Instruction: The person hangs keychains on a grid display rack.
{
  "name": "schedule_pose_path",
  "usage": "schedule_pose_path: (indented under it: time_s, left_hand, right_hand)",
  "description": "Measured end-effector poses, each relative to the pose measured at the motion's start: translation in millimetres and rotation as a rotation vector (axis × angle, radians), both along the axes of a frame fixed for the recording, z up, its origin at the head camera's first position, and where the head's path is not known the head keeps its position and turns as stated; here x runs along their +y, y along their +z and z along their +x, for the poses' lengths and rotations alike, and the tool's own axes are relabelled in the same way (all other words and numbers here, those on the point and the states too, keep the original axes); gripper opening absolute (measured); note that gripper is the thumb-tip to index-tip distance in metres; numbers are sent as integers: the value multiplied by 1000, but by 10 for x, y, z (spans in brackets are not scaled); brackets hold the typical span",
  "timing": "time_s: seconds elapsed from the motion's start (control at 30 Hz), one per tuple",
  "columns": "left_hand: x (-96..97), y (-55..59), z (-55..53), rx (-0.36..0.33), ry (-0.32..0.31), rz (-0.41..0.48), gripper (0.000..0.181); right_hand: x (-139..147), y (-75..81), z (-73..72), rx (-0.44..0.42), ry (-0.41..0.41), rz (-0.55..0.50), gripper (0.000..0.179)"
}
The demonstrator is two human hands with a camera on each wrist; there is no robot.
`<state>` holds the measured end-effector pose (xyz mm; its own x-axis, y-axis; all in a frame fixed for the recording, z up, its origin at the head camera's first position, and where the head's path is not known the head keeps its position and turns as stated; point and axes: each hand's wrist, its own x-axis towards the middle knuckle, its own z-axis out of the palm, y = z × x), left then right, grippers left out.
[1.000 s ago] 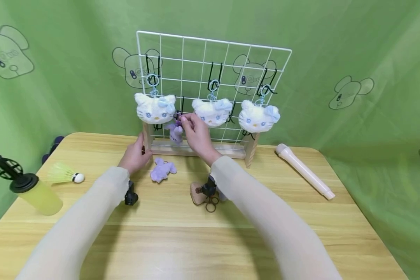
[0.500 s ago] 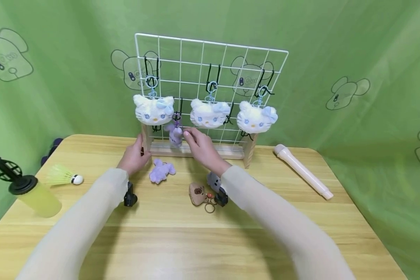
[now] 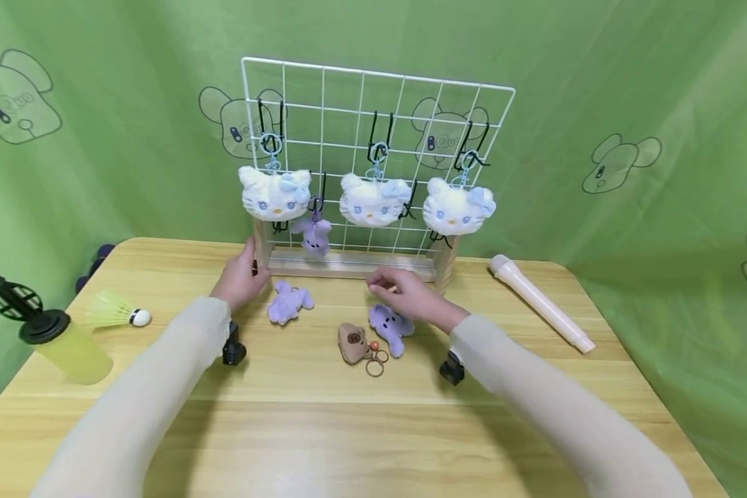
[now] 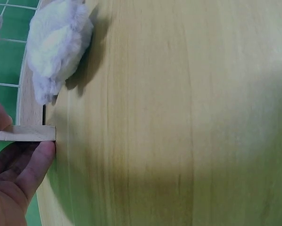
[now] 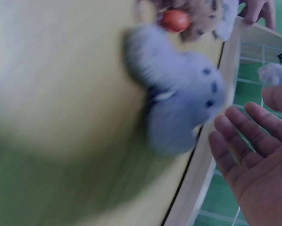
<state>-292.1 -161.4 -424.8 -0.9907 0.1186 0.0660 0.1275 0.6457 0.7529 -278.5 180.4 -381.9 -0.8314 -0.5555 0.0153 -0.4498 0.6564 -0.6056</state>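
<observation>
My left hand [image 3: 238,278] grips the left wooden upright [image 4: 30,133] of a white wire grid rack [image 3: 342,109], thumb on one side and fingers on the other. My right hand [image 3: 407,294] hovers empty with loosely bent fingers, near a purple plush keychain [image 3: 391,328] lying on the table. Another purple plush keychain [image 3: 315,237] hangs from a black hook at the rack's lower left. A third purple plush [image 3: 288,303] lies beside the left hand. Between the two lying ones is a brown plush keychain [image 3: 352,344] with metal rings and a red bead.
Three white cat-face plush keychains with blue bows, one in the middle [image 3: 373,200], hang on upper hooks. A pale pink microphone-shaped stick [image 3: 538,302] lies at the right. At the left are a shuttlecock [image 3: 121,312] and a yellow bottle [image 3: 68,353] with a black top.
The right hand has let go of the hanging purple plush keychain and moved right and down, toward the purple plush on the table. The left hand stays on the upright.
</observation>
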Motion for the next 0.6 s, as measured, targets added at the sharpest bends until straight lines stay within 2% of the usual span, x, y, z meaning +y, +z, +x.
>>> schedule_pose_path:
  time_s: [0.2, 0.33, 0.6]
  left_hand:
    - [-2, -13, -20, 11, -3, 8, 83]
    - [-6, -17, -22, 15, -3, 7, 83]
    - [-3, -24, -30, 3, 0, 17, 83]
  right_hand:
    - [317, -135, 102, -69, 48, 66, 34]
    - [462, -229, 154, -126, 67, 72, 42]
    - [607, -311, 216, -92, 112, 144, 59]
